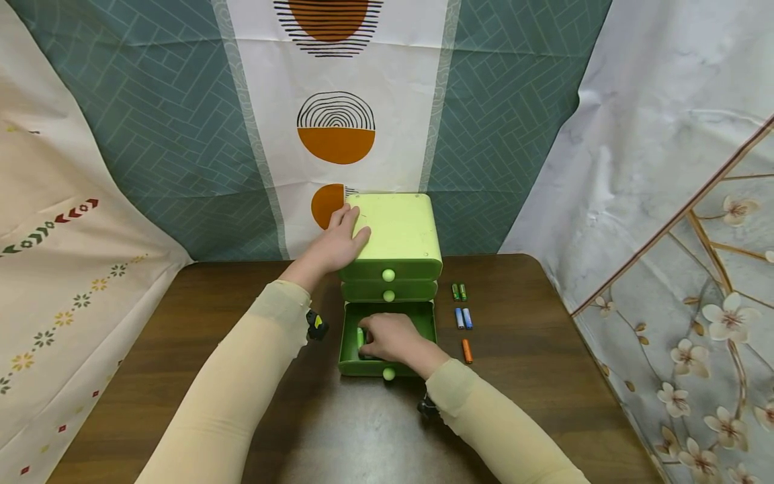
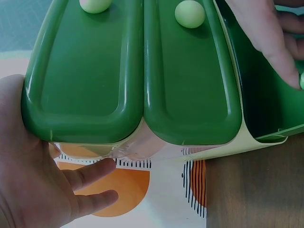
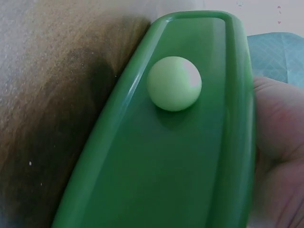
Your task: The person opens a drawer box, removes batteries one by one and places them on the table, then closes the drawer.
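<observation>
A small drawer cabinet (image 1: 396,225) with a pale yellow-green top and green drawers stands on the table. My left hand (image 1: 341,243) rests on its top left edge, fingers spread. In the left wrist view, that hand's fingers reach along the cabinet's side. The bottom drawer (image 1: 428,323) is pulled out; the two upper drawers are closed. My right hand (image 1: 396,336) reaches into it, its thumb and fingers pinching a light-green battery (image 1: 360,338) near the drawer's left wall. The right wrist view shows the drawer front with its round knob (image 3: 174,84), the fingertips hidden behind it.
Right of the cabinet lie two green batteries (image 1: 459,292), two blue-and-white batteries (image 1: 463,318) and one orange battery (image 1: 467,351) on the brown wooden table (image 1: 520,383). Patterned cloth (image 1: 508,134) hangs behind the table and at both sides.
</observation>
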Tool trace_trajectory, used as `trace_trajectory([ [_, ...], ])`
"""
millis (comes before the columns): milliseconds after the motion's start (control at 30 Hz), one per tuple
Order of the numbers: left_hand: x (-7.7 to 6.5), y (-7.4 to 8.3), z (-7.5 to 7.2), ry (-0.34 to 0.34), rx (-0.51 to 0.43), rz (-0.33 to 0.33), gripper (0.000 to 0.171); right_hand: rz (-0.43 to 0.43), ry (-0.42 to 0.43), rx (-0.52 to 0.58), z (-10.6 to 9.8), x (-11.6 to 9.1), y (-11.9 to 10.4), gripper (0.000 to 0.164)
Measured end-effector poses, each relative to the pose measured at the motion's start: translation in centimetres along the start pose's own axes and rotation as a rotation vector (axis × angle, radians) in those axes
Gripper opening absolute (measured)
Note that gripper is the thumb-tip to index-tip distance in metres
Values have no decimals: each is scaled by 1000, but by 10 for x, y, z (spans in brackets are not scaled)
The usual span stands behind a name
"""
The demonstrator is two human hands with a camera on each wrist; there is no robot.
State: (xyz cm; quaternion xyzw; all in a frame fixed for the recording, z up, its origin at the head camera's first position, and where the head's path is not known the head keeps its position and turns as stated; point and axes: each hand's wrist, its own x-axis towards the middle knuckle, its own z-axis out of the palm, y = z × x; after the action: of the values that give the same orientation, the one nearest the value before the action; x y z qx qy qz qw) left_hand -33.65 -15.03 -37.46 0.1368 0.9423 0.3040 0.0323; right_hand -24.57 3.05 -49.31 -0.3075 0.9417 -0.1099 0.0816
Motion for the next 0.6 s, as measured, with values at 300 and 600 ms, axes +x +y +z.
trace_trajectory([
  [300,-2,3,-1,-3,-9,2,79,-15,25,19,-8,-12,6,47],
  [600,-3,5,-2,-6,-15,3,79,-28,57,-4,-16,-23,9,48],
])
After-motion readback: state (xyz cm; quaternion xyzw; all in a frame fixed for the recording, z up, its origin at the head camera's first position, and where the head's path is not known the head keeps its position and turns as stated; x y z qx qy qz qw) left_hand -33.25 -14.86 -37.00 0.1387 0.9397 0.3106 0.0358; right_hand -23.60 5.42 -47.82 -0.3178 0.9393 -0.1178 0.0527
